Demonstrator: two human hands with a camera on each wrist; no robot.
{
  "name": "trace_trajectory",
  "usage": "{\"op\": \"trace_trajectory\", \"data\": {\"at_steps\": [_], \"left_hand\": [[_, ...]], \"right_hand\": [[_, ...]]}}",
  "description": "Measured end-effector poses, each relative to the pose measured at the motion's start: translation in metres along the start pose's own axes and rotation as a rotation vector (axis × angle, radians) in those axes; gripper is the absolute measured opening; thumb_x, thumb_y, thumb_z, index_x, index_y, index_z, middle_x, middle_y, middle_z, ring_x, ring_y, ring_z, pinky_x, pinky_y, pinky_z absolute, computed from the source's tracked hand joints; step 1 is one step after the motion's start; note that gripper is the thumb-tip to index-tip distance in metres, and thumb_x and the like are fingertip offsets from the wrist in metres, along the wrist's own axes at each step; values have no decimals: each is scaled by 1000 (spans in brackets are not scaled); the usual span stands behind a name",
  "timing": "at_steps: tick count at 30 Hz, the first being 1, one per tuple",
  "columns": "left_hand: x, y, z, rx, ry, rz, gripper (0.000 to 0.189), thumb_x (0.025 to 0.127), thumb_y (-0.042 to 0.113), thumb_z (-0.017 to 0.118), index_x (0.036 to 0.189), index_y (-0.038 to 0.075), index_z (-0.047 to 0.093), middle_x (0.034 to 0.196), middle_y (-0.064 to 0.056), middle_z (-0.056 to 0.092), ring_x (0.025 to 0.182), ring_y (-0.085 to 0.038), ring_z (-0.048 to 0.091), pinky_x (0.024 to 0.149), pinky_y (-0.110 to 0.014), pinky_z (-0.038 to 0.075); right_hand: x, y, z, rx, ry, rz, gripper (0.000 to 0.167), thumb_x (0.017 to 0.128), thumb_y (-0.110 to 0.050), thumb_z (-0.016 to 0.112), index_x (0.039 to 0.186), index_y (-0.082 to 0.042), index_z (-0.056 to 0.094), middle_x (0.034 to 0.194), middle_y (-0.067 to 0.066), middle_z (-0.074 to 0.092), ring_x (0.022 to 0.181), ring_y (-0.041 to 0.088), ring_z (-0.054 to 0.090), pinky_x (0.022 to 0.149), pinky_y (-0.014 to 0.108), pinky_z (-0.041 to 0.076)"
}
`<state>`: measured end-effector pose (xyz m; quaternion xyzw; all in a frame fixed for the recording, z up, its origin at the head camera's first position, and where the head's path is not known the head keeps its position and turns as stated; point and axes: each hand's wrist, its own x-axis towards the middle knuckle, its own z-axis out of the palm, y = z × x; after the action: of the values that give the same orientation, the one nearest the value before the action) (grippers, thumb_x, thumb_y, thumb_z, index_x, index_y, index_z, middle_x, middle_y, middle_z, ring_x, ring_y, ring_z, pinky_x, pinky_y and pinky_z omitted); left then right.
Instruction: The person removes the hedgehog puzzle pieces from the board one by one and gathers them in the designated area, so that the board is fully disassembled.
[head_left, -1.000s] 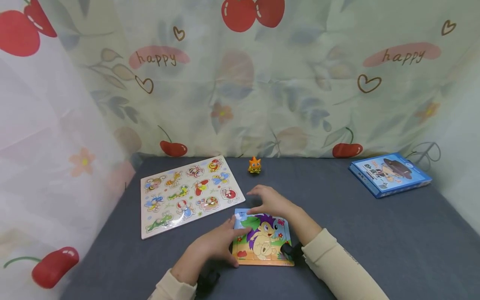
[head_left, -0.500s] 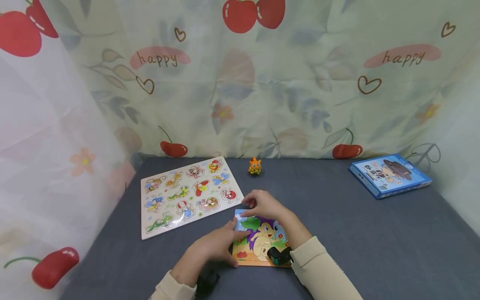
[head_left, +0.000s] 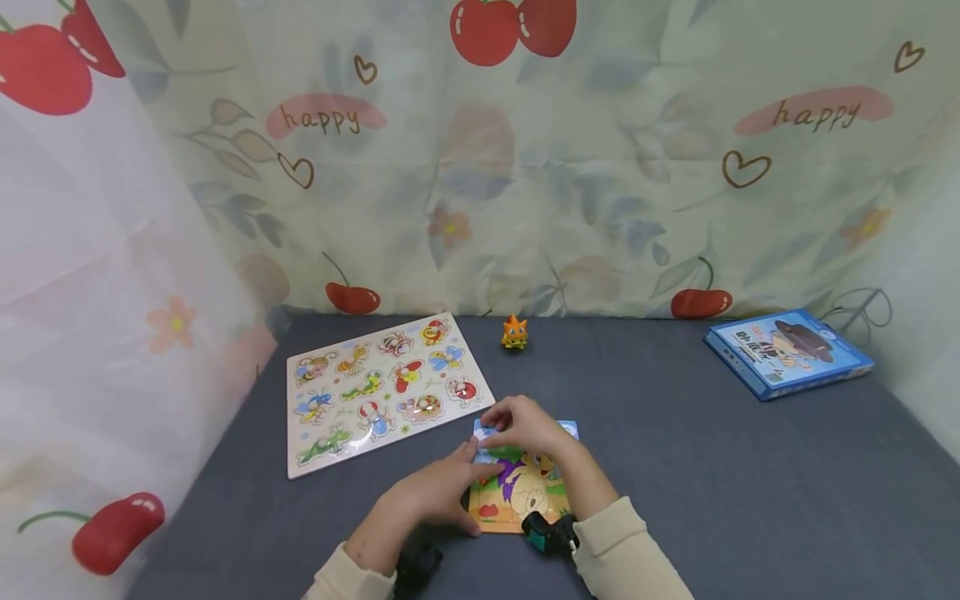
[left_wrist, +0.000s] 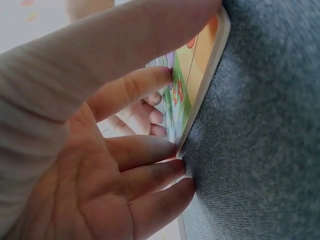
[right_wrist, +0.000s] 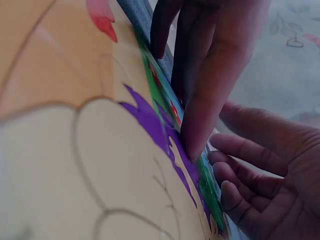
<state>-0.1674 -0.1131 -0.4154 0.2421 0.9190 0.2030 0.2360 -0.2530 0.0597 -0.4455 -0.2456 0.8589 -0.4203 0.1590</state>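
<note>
A small jigsaw puzzle [head_left: 527, 496] with a purple hedgehog picture lies flat on the dark cloth in front of the person. My left hand [head_left: 435, 490] spans its left side, index finger straight onto the picture and thumb at the near corner. In the left wrist view, other fingertips [left_wrist: 187, 185] meet the cloth along the puzzle's edge [left_wrist: 204, 95]. My right hand [head_left: 525, 429] hangs over the far left part, near the leaf, its fingers loosely bent. The right wrist view shows those fingers [right_wrist: 250, 150] close by the far edge, with nothing visible between them.
A larger board with insect pictures [head_left: 386, 392] lies at the left, its corner close to my right hand. An orange spiky toy figure [head_left: 514, 332] stands at the back. A blue box [head_left: 787, 352] lies at the far right, before a patterned curtain [head_left: 570, 192].
My right hand has come nearer and slightly left, over the puzzle's far part, its fingers bending. The right forearm swung left, covering more of the picture. My left hand stays in place.
</note>
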Motion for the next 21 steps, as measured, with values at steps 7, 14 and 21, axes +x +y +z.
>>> {"op": "trace_trajectory", "data": {"at_steps": [7,14,21], "left_hand": [[1,1,1,-13,-9,-7,77,70,28,82,138,24,47,154,-22,14,142,-38,17,107,-54,31],[1,1,0,-11,-11,-2,77,70,27,82,138,22,46,153,-24,15,142,-37,18,109,-51,31],[2,-1,2,-21,-8,-4,77,70,27,82,138,23,47,154,-23,14,142,-37,16,109,-52,30]], "right_hand": [[-3,1,0,-11,17,-23,27,77,-22,77,97,-5,71,86,2,63,77,9,54,69,21,47],[-4,3,3,-49,88,33,19,75,-12,77,92,-6,72,85,5,60,75,11,51,65,20,43],[-6,2,5,-58,101,27,17,75,-11,77,92,-8,72,88,2,60,80,12,52,70,23,45]]}}
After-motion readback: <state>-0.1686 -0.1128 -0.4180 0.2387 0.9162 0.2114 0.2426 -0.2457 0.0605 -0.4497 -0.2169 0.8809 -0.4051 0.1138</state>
